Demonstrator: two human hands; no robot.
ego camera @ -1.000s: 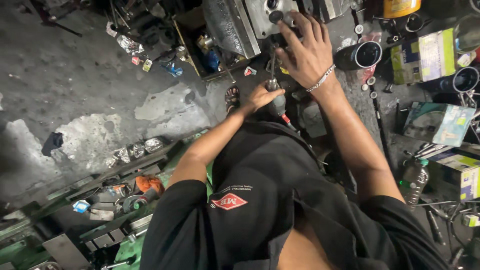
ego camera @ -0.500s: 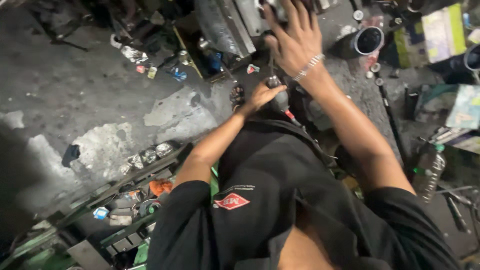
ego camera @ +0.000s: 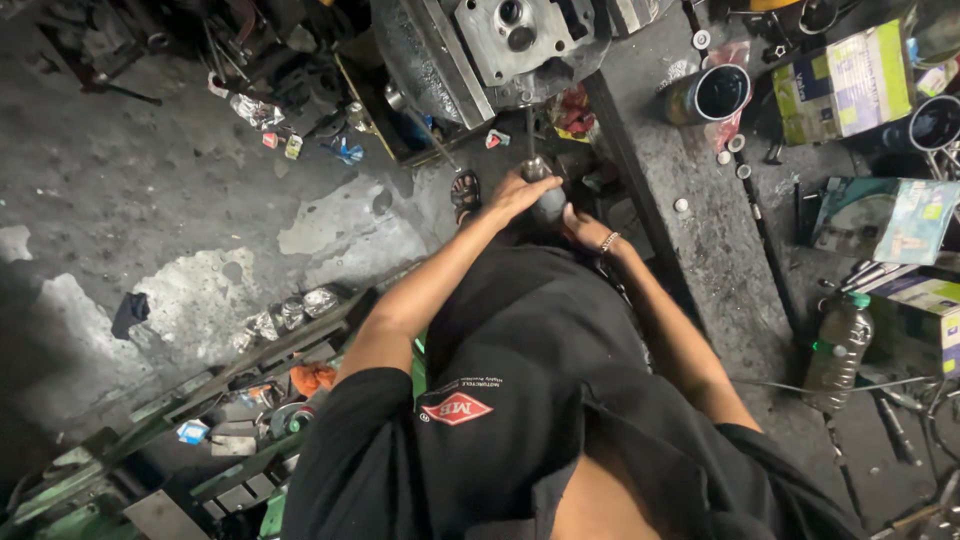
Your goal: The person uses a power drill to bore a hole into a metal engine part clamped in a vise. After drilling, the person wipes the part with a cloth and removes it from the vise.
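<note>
A grey-handled hand tool (ego camera: 547,200) with a thin steel shaft points at the underside of a grey metal engine block (ego camera: 505,35) that sits at the bench edge. My left hand (ego camera: 512,190) is wrapped round the handle from the left. My right hand (ego camera: 585,228), with a bracelet at the wrist, grips the handle's lower end from the right. Both hands are close together in front of my black shirt. The tool's tip is hidden against the block.
A grimy workbench (ego camera: 700,250) runs along the right with a metal can (ego camera: 715,95), cartons (ego camera: 845,80), a plastic bottle (ego camera: 838,350) and loose tools. A sandalled foot (ego camera: 465,190) stands on the stained concrete floor (ego camera: 150,180). Green metal racks with clutter (ego camera: 230,400) lie at lower left.
My right hand has come down off the engine block and onto the tool handle beside my left hand. The view has shifted, so the block sits higher in the frame.
</note>
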